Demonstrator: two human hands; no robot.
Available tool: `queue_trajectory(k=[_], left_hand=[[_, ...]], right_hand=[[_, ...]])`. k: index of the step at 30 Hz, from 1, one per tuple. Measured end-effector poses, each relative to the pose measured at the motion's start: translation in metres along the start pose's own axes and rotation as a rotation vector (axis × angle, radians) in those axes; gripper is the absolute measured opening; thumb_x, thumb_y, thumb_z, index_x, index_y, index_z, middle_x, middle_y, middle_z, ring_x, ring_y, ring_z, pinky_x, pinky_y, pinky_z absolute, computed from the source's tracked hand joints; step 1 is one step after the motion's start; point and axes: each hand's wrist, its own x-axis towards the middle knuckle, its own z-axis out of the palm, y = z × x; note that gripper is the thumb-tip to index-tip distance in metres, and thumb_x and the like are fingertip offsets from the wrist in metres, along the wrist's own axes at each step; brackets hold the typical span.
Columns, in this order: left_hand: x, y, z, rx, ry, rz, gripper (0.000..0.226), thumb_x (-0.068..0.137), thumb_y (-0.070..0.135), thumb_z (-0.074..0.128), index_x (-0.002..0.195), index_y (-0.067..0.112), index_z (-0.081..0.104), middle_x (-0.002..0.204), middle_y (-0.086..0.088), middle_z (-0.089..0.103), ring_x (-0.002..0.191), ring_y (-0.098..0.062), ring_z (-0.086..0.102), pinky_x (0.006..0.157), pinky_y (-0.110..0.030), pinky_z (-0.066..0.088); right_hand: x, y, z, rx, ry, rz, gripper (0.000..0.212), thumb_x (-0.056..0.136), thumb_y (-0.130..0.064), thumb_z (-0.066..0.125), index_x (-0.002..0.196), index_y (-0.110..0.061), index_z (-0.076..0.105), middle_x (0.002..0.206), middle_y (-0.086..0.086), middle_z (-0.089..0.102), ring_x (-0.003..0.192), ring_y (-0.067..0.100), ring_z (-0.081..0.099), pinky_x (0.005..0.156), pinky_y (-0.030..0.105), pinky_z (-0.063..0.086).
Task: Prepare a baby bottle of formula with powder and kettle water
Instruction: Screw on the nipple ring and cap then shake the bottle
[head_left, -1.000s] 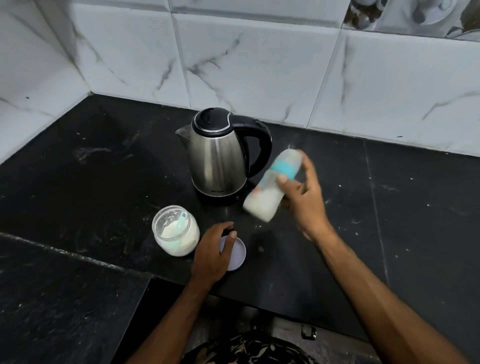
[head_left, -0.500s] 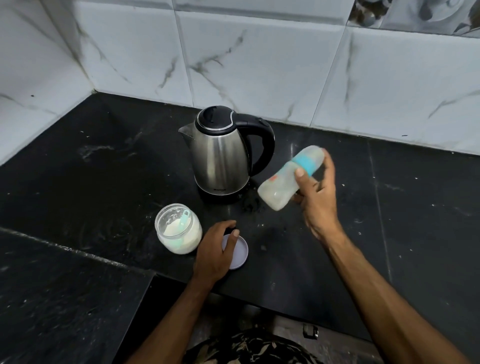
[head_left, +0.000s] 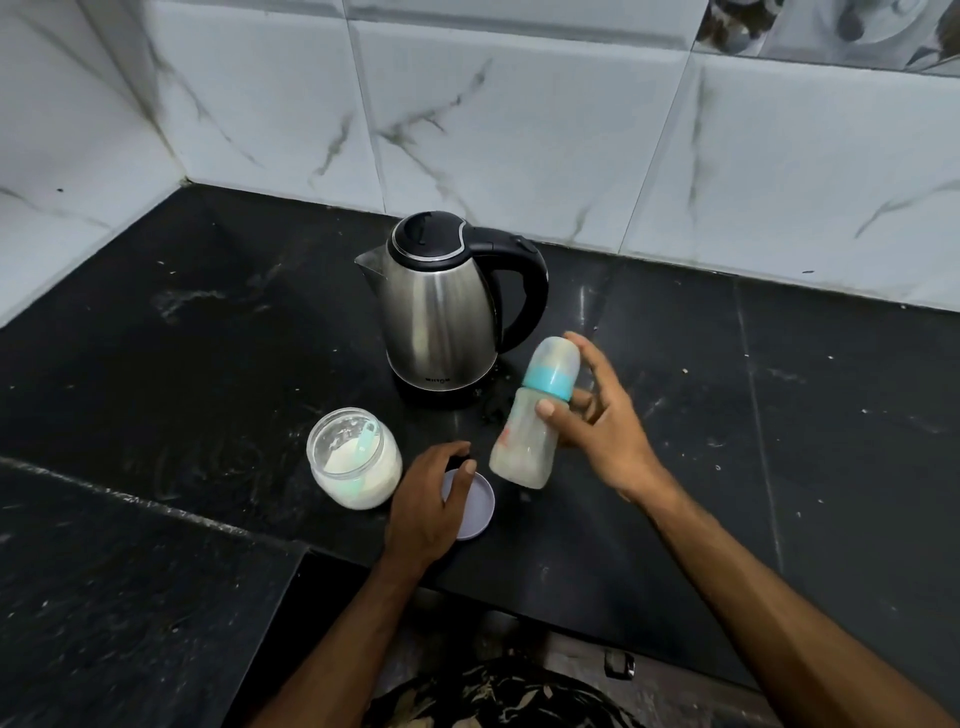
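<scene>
Head view: the right hand (head_left: 602, 431) grips the capped baby bottle (head_left: 535, 415), tilted, teal-ringed, milky inside, above the counter (head_left: 779, 441) near its front edge. The left hand (head_left: 428, 504) rests on the lilac lid (head_left: 475, 504) beside the open powder jar (head_left: 353, 457); the kettle (head_left: 441, 306) stands behind.

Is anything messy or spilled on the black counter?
A little. Small pale specks and a smudge lie on the black counter beside the kettle base. The powder jar stands open with its scoop inside, and its lid lies flat under the left hand. The bottle is tilted in the right hand.
</scene>
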Motion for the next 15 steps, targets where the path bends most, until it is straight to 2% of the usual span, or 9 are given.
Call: queue_trajectory(k=[1,5,7,9,11,12,15], left_hand=[[0.0,0.0,0.0,-0.001,-0.001,-0.002,0.043,0.096,0.048,0.045,0.116,0.017,0.066,0.113,0.012,0.064,0.106,-0.003,0.057,0.094,-0.007,0.037],[-0.001,-0.001,0.001,-0.007,-0.003,-0.022,0.043,0.096,0.049,0.045,0.117,0.018,0.066,0.114,0.01,0.065,0.107,-0.003,0.058,0.095,-0.008,0.037],[-0.002,-0.001,0.0,-0.007,-0.001,-0.022,0.043,0.096,0.049,0.045,0.117,0.019,0.066,0.114,0.01,0.066,0.107,-0.003,0.058,0.095,-0.01,0.038],[-0.001,-0.001,0.0,-0.011,0.001,-0.015,0.043,0.095,0.049,0.046,0.117,0.018,0.066,0.114,0.009,0.065,0.106,-0.004,0.058,0.095,-0.014,0.04],[-0.001,-0.002,0.001,-0.011,-0.002,-0.012,0.044,0.095,0.049,0.046,0.117,0.017,0.066,0.115,0.009,0.064,0.107,-0.004,0.057,0.095,-0.016,0.041],[-0.001,-0.002,0.001,-0.008,-0.003,-0.012,0.044,0.095,0.049,0.046,0.117,0.017,0.066,0.115,0.009,0.065,0.107,-0.004,0.057,0.095,-0.017,0.041],[-0.001,-0.002,0.001,-0.014,0.009,-0.013,0.043,0.096,0.049,0.046,0.116,0.017,0.066,0.114,0.008,0.066,0.107,-0.006,0.059,0.096,-0.019,0.043]], right_hand=[[0.003,0.0,-0.001,0.016,0.027,-0.02,0.068,0.088,-0.002,0.065,0.141,-0.031,0.034,0.095,-0.002,0.076,0.088,0.016,0.073,0.068,0.03,0.06],[0.022,-0.006,-0.011,0.317,0.369,-0.09,0.061,0.089,-0.022,0.065,0.142,-0.03,0.036,0.108,0.006,0.069,0.09,0.022,0.07,0.069,0.042,0.058],[0.019,-0.003,-0.008,0.3,0.343,-0.072,0.061,0.092,-0.02,0.063,0.144,-0.028,0.033,0.108,0.005,0.069,0.092,0.022,0.07,0.068,0.041,0.06],[0.006,0.0,0.001,0.13,0.137,0.001,0.066,0.088,-0.016,0.065,0.144,-0.031,0.033,0.099,0.003,0.074,0.09,0.022,0.072,0.068,0.037,0.061],[-0.002,-0.001,0.005,-0.029,-0.068,0.045,0.072,0.084,-0.014,0.068,0.142,-0.033,0.033,0.099,0.003,0.075,0.093,0.022,0.073,0.071,0.033,0.06],[-0.001,-0.003,0.005,-0.025,-0.077,0.025,0.071,0.084,-0.012,0.068,0.143,-0.033,0.033,0.099,0.002,0.075,0.094,0.021,0.073,0.072,0.033,0.06],[0.017,-0.012,0.001,0.22,0.202,-0.052,0.064,0.091,-0.013,0.062,0.145,-0.027,0.032,0.095,-0.002,0.076,0.088,0.019,0.073,0.067,0.039,0.061]])
